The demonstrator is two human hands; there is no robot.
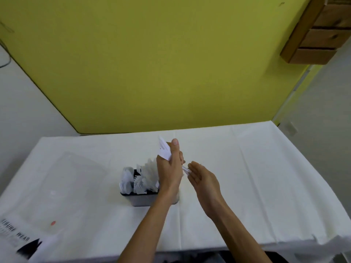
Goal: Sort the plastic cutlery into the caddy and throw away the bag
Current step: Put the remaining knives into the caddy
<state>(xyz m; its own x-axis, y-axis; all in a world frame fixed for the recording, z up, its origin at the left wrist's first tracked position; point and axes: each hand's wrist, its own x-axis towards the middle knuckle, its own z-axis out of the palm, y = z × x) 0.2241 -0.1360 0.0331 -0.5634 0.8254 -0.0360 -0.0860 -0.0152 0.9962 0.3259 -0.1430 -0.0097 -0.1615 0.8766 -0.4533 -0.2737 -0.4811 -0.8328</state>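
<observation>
Grey caddy (144, 199) standing upright on the white surface (247, 168), crammed with white plastic cutlery (140, 179); clear empty bag (62, 186) lying flat, well to its left.

white cutlery (147, 175), grey caddy (144, 199), yellow-green wall (152, 63)

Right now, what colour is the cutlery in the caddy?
White, all of the cutlery in the caddy; head view.

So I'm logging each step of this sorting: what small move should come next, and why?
Probably lower the left hand to drop its white plastic cutlery pieces into the dark rectangular caddy just below. The bunch is gripped above the compartments, with the right hand touching the handle ends.
</observation>
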